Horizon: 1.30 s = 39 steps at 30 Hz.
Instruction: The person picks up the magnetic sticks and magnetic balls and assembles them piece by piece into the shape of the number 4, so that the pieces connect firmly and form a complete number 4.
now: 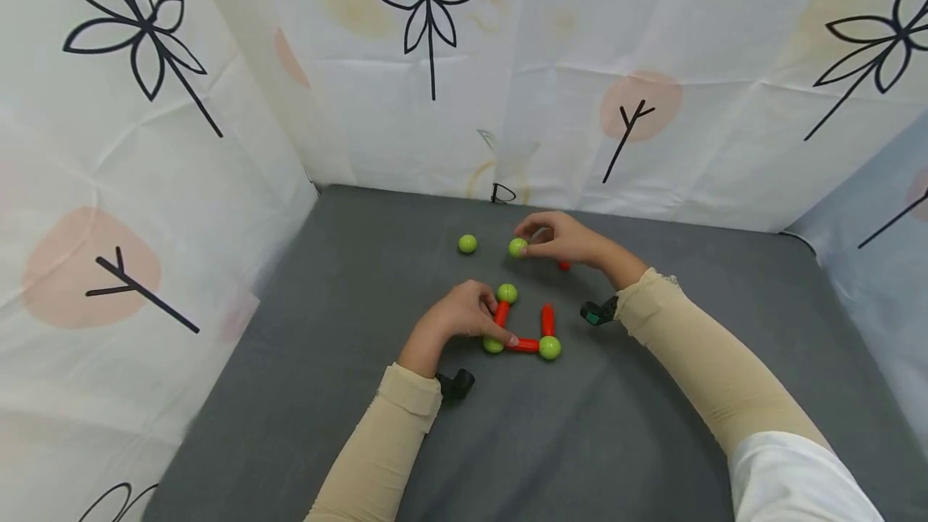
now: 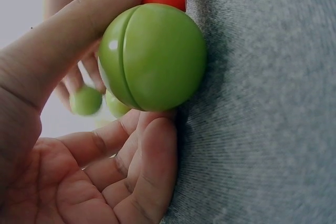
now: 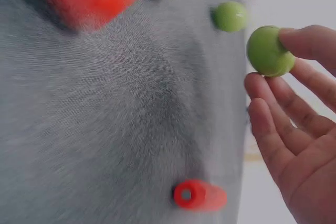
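Note:
In the head view, red sticks and green balls form an open-sided frame on the grey cloth. My left hand (image 1: 464, 312) holds its near left corner, the thumb along the front red stick (image 1: 527, 345) and fingers by the left red stick (image 1: 502, 312). The corner green ball (image 2: 157, 59) shows large between thumb and fingers in the left wrist view. Another green ball (image 1: 507, 293) tops the left stick. At the near right, a green ball (image 1: 549, 347) bears an upward-pointing red stick (image 1: 547, 319). Farther back, my right hand (image 1: 565, 240) pinches a separate green ball (image 3: 270, 51).
A loose green ball (image 1: 467, 244) lies at the back, left of my right hand. A loose red stick (image 3: 202, 195), a hole in its end, lies under that hand. White patterned cloth walls (image 1: 544, 103) enclose the table (image 1: 348, 280) behind and at the sides.

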Each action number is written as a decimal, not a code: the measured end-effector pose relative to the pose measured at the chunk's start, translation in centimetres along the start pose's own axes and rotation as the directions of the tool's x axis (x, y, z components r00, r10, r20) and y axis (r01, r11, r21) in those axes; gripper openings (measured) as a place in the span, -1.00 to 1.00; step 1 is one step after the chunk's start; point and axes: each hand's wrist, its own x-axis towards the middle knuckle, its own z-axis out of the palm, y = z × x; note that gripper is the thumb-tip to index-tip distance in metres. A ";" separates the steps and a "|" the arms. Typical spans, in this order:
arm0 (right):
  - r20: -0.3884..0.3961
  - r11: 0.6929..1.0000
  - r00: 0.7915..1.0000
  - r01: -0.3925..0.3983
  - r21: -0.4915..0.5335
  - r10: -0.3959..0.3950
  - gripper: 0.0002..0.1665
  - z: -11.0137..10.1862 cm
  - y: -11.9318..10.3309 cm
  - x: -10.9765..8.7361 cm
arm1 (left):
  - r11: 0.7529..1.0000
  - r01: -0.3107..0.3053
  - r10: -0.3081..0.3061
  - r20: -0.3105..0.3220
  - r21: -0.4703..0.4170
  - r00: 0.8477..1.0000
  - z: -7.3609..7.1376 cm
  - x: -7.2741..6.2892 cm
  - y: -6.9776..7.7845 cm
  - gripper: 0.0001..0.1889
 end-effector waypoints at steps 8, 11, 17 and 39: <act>-0.020 0.995 0.999 0.038 0.090 -0.036 -0.58 1.1 1.6 -5.0 | 1.000 0.010 -0.010 -0.012 -0.002 1.000 0.1 0.1 0.0 -0.48; -0.033 0.995 0.999 0.034 0.096 -0.031 -0.61 1.8 2.1 -6.1 | 1.000 0.001 -0.001 -0.006 -0.004 1.000 0.2 0.1 0.1 -0.48; -0.057 0.998 0.998 -0.001 0.062 0.005 -0.62 2.9 2.7 -7.2 | 1.000 -0.005 0.005 -0.005 -0.004 1.000 0.2 0.2 0.0 -0.48; -0.132 0.999 0.990 -0.046 0.005 0.046 -0.38 5.2 3.1 -9.0 | 1.000 -0.004 0.004 -0.011 0.008 1.000 0.2 0.2 0.1 -0.49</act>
